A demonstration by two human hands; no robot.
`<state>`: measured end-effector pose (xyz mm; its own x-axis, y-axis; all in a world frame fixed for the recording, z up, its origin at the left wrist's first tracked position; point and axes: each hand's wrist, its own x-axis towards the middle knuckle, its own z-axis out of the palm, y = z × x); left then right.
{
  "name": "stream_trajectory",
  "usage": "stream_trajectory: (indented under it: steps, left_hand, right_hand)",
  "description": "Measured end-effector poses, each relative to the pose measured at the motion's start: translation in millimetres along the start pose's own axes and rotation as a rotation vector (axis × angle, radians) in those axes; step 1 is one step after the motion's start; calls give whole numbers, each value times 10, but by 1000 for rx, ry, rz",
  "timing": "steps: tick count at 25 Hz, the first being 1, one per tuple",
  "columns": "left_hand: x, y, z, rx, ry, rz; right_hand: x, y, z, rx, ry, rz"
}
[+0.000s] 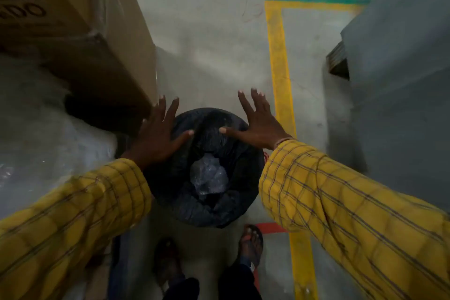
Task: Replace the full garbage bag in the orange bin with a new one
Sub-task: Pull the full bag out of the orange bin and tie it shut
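Note:
A black garbage bag point(233, 192) lines a round bin straight below me, its edge folded over the rim so almost no orange shows; a sliver of the orange bin point(266, 155) peeks out at its right side. Crumpled clear plastic point(209, 175) lies inside the bag. My left hand point(159, 134) hovers over the bin's far left rim, fingers spread, holding nothing. Over the far right rim my right hand point(258, 124) is spread the same way. Both thumbs point inward above the bag. Whether the palms touch the bag I cannot tell.
A large cardboard box point(80, 31) rises on the left, with clear plastic wrapping point(36, 134) below it. A grey block point(399, 80) stands on the right. Yellow point(280, 68), green and red floor lines run over the concrete. My sandalled feet point(252, 241) stand just behind the bin.

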<state>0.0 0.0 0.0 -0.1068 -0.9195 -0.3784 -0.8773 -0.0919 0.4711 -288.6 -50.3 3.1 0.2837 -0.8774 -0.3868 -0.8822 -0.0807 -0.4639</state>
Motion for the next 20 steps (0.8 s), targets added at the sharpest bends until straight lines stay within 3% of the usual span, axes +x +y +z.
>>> stream_trajectory:
  steps: [3, 6, 10, 14, 20]
  left_hand:
    - [92, -295, 322, -1, 38, -83]
    - [160, -654, 664, -71, 120, -195]
    - [231, -614, 651, -181, 238, -350]
    - [295, -767, 622, -348, 230, -343]
    - [324, -836, 475, -417, 309, -300]
  right_hand:
    - [161, 150, 341, -28, -61, 26]
    - [362, 327, 678, 2, 1, 98]
    - [604, 454, 812, 149, 45, 270]
    - [691, 517, 846, 103, 188, 252]
    - [730, 416, 752, 55, 387, 267]
